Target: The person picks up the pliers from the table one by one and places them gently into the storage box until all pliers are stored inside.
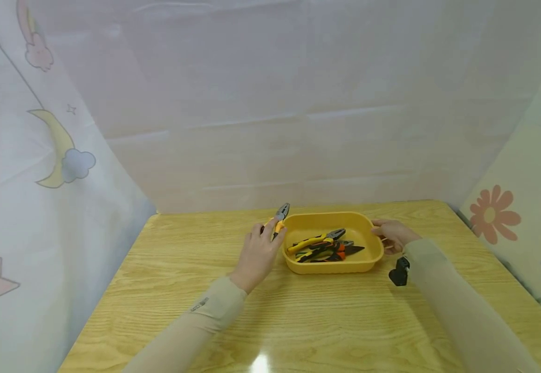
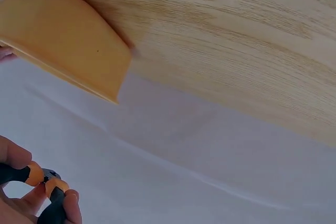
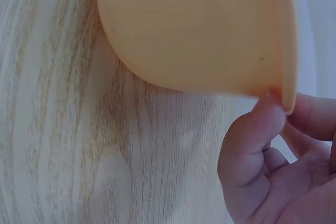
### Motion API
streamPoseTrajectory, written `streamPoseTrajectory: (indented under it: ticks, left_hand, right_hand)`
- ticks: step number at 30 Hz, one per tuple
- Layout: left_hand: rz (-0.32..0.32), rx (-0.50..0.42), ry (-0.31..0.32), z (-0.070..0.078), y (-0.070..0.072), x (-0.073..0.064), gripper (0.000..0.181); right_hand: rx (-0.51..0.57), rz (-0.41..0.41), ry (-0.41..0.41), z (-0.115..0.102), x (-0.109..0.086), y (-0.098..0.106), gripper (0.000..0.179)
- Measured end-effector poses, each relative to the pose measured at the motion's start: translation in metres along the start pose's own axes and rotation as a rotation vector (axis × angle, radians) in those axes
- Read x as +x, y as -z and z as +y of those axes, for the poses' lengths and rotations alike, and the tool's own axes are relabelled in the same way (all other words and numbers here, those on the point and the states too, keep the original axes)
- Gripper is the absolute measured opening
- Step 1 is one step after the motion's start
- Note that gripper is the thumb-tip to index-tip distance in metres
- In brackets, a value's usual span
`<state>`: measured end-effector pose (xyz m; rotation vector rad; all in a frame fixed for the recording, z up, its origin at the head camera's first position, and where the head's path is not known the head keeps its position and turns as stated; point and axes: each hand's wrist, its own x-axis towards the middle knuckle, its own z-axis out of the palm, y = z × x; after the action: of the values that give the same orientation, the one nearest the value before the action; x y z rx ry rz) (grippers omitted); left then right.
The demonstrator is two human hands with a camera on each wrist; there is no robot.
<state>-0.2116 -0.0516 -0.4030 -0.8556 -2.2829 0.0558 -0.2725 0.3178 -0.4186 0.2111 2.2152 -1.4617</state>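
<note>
My left hand (image 1: 257, 255) grips a pair of pliers (image 1: 282, 211) just off the left end of a yellow plastic tray (image 1: 331, 267). In the left wrist view, fingers curl round the black and orange handles of the pliers (image 2: 54, 183), whose handles stand apart. At the tray's right end my right hand (image 1: 393, 234) pinches the rim between thumb and fingers, also plain in the right wrist view beside the tray wall (image 3: 199, 40). Inside the tray lie several pliers (image 1: 317, 242) with yellow-black and orange-black handles, piled over one another, so some are partly hidden.
The tray stands on a wood-grain table (image 1: 195, 243) near its back edge. Pale cloth (image 1: 270, 129) hangs behind the table and at both sides. A black device (image 1: 398, 273) hangs at the right wrist.
</note>
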Motion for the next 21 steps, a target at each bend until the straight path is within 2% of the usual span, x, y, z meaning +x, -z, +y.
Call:
streamPoseTrajectory:
  ticks: [10, 21]
  left_hand:
    - [0.019, -0.009, -0.029, 0.006, 0.001, 0.006, 0.038]
    - [-0.02, 0.005, -0.045, 0.01, -0.003, 0.013, 0.042]
  right_hand:
    - [0.008, 0.006, -0.002, -0.001, -0.001, -0.003, 0.057]
    - [0.019, 0.008, -0.015, -0.002, 0.0, -0.002, 0.057]
